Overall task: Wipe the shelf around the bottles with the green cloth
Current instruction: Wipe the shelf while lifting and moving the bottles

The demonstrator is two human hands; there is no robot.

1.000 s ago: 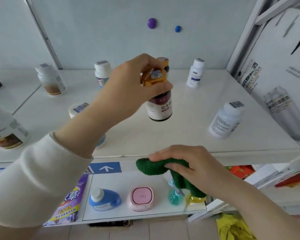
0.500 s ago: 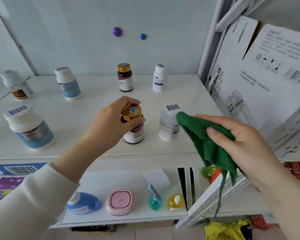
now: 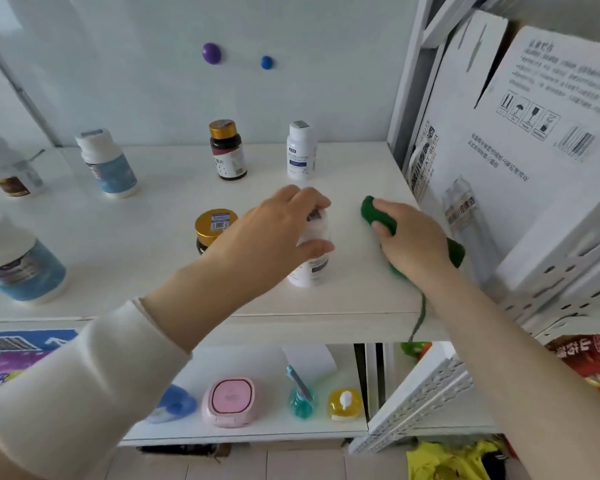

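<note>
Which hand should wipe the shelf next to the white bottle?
Probably the right hand: it presses the green cloth onto the shelf. The left hand grips the white bottle.

This looks like a shop mock-up or storeroom: a white shelf [image 3: 153,237] carries spaced-out supplement bottles with barcode stickers on their caps [image 3: 216,221], a lower shelf [image 3: 267,431] shows small cleaning products in a row, and a printed beer carton [image 3: 520,161] stands in the next bay.
</note>
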